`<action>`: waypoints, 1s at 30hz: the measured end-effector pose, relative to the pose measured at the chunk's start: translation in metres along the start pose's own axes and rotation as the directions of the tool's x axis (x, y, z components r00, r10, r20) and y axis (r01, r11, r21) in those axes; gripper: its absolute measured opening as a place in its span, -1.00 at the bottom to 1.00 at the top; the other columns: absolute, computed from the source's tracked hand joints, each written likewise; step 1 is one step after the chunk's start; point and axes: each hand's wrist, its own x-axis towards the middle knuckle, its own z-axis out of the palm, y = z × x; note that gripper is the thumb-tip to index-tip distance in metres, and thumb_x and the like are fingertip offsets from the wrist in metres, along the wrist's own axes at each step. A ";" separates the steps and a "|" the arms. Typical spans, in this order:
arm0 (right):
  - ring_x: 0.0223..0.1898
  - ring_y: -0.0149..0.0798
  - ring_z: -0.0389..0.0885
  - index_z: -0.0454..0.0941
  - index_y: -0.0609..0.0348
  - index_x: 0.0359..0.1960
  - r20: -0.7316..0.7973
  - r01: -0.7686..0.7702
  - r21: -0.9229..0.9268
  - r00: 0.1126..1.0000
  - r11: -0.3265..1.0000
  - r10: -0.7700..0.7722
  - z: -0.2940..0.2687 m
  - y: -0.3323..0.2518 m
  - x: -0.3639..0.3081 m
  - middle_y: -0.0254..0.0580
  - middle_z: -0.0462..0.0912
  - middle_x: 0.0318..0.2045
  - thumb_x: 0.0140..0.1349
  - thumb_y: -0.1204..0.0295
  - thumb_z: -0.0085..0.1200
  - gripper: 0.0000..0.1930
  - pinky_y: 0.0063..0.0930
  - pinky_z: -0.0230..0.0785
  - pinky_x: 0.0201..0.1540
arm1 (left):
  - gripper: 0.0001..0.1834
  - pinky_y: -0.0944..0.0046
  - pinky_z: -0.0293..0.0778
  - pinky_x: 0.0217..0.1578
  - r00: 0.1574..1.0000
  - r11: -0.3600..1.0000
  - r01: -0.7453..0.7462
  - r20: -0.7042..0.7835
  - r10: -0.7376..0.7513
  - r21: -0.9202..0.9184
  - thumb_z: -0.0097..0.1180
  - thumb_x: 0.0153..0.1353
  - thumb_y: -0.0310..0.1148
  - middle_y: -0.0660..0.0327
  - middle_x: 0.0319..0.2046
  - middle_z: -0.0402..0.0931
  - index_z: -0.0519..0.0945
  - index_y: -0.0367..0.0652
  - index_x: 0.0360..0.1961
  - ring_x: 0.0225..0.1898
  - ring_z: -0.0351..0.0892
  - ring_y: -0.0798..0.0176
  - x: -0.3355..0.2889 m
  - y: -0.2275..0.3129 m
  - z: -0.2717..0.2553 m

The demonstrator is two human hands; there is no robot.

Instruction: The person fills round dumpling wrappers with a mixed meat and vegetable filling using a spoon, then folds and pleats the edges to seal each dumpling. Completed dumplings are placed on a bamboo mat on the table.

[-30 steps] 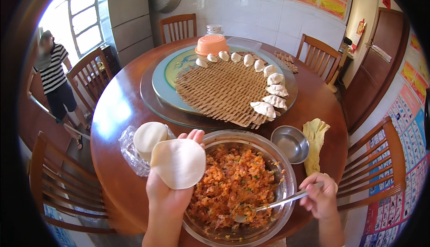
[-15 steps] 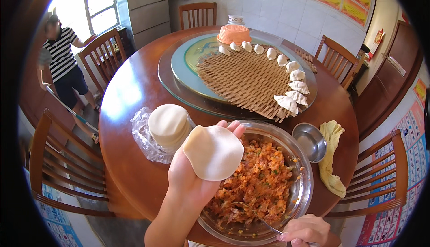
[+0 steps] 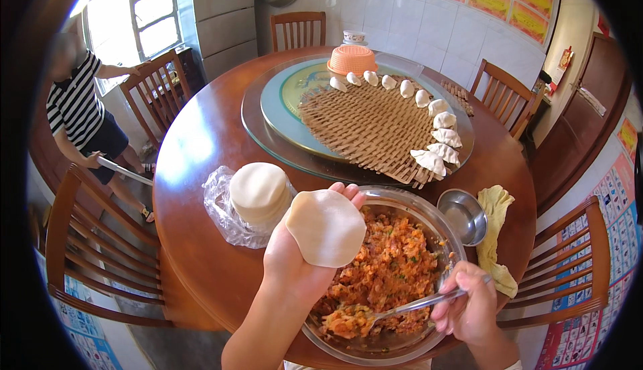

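Observation:
A round, pale dumpling wrapper (image 3: 326, 228) lies flat across the palm and fingers of my left hand (image 3: 284, 253), held palm up over the left rim of a big steel bowl (image 3: 457, 239). Orange minced filling (image 3: 395, 256) with green bits fills that bowl. In my right hand (image 3: 474, 306) is the handle of a metal spoon (image 3: 418, 303); its head is down in the filling, with a lump on it. Left of my left hand, a stack of wrappers (image 3: 260, 192) sits on a crumpled clear plastic bag (image 3: 224, 212).
Several folded dumplings (image 3: 445, 137) curve along the edge of a woven tray (image 3: 362, 125) on the glass turntable (image 3: 278, 112). An orange basket (image 3: 351, 59) is behind it. A small steel bowl (image 3: 463, 216) and a yellow cloth (image 3: 494, 236) lie right. Someone in stripes (image 3: 77, 95) stands left.
My right hand has risen and turned at the bowl's right side, and the spoon now carries filling. My left hand barely moved. The person at left has shifted and bent, holding a pole.

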 end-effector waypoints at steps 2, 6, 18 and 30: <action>-0.86 -0.24 0.41 0.37 0.29 -0.50 -0.073 0.029 0.020 0.997 0.999 -0.027 -0.005 -0.011 0.005 0.08 0.52 -0.74 0.21 0.37 -0.25 -0.75 -0.51 0.23 -0.89 | -0.58 -0.03 0.22 0.19 1.000 0.998 0.010 0.008 -0.010 0.054 -0.35 0.36 -0.34 -0.24 0.12 0.20 0.22 -0.51 0.06 0.22 0.13 -0.21 -0.001 0.003 0.001; -0.92 -0.27 0.33 0.33 0.22 -0.55 -0.168 0.253 0.211 0.961 0.944 -0.220 -0.011 -0.039 0.006 0.00 0.48 -0.79 0.24 0.35 -0.26 -0.73 -0.52 0.21 -0.92 | -0.55 -0.04 0.22 0.18 0.998 0.996 0.044 -0.029 -0.047 -0.080 -0.40 0.36 -0.28 -0.21 0.14 0.19 0.23 -0.49 0.07 0.22 0.14 -0.19 -0.004 0.000 0.006; -0.64 -0.16 0.56 0.38 0.25 -0.28 0.655 0.943 -0.320 0.292 0.093 -0.697 0.011 -0.050 -0.022 -0.04 0.53 -0.62 0.27 0.35 -0.07 -0.81 -0.43 0.37 -0.60 | -0.49 0.03 0.09 0.26 0.941 0.947 0.320 0.118 -0.318 0.005 -0.45 0.37 -0.22 -0.13 0.26 0.03 0.07 -0.35 0.21 0.28 0.05 -0.11 -0.027 -0.031 0.020; -0.60 -0.06 0.57 0.43 0.35 -0.38 0.887 0.995 -0.099 0.087 -0.003 -0.453 0.005 -0.071 -0.014 0.06 0.54 -0.57 0.23 0.39 -0.04 -0.79 -0.44 0.20 -0.69 | -0.49 0.01 0.09 0.25 0.941 0.947 0.322 0.119 -0.317 -0.018 -0.42 0.36 -0.22 -0.12 0.26 0.01 0.05 -0.32 0.23 0.29 0.03 -0.11 -0.027 -0.032 0.018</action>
